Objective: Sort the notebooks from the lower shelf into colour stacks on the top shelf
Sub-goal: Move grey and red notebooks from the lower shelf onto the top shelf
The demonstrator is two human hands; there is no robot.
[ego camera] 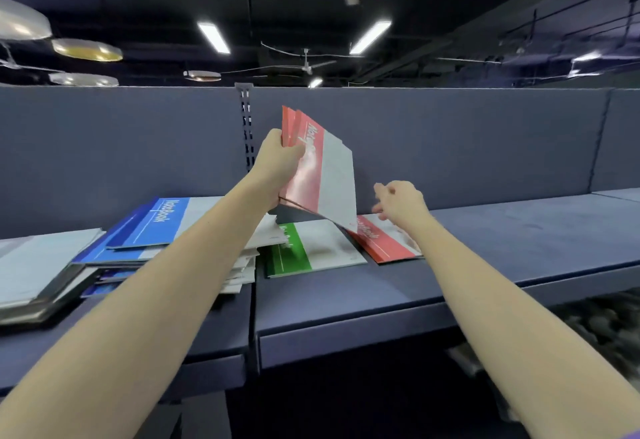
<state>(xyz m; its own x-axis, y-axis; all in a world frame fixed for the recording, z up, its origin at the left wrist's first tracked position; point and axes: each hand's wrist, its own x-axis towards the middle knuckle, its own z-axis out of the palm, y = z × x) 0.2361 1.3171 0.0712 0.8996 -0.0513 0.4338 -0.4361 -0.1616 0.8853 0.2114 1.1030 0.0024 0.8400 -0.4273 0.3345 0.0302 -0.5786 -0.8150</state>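
The sorting looks well under way, judging by what already lies on the top shelf (485, 230). A blue stack (145, 230) sits to the left, several deep and rather fanned out, with a green notebook (304, 248) beside it and a red notebook (388, 241) lying flat just to the right of the green one. So three colour places are started. How many notebooks are left on the lower shelf I cannot tell, since only a dark blur shows beneath the shelf edge.

The left hand (280, 164) holds a bunch of red notebooks (318, 168) up in the air above the green and red ones, fingers and thumb curled round their left edge, pinching the lot together. They tilt steeply, top corner leaning toward the grey back panel (485, 144), lower corner hanging just over the red one on the shelf. My guess is these go down on that red place next.

The right hand (398, 201) hovers near the lying red notebook with nothing in it, fingers loosely bent (it is a bit blurred, so I would not swear whether a fingertip touches the cover).

The notebooks themselves are thin and floppy-looking, each cover a coloured band with white "NoteBook" lettering beside a pale grey half, the red ones glossy enough to catch the ceiling lights (214, 36).

At far left lies a pile of grey folders (34, 272), apart from the colours.
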